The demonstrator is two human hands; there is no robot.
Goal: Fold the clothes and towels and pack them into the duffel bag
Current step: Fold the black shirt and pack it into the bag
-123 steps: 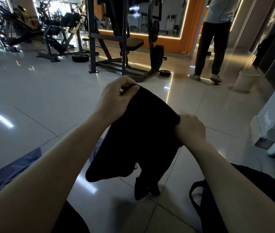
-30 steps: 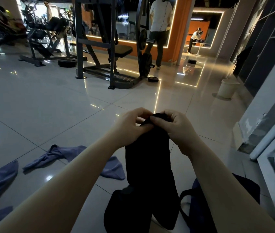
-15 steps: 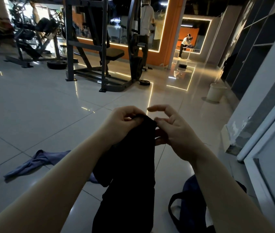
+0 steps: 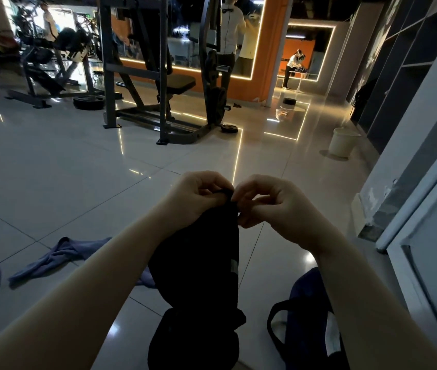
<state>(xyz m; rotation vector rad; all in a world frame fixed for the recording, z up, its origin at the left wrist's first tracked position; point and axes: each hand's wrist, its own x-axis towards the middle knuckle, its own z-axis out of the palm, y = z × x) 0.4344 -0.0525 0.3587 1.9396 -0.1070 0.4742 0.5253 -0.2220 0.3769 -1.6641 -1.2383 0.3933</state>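
Left hand (image 4: 194,194), right hand (image 4: 270,202) pinching black garment (image 4: 198,263) top, hanging below

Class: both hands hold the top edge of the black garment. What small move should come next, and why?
Probably draw the hands apart along the edge. The left hand and right hand pinch the black garment close together, so it hangs bunched, not flat enough to fold.

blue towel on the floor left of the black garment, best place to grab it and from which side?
Probably the raised bunched end of the blue towel, nearest the tile seam, taken from above with the left hand. The folds there stand off the floor, so fingers can close around them, while the far flat tail lies flush. Both hands currently hold the black garment.
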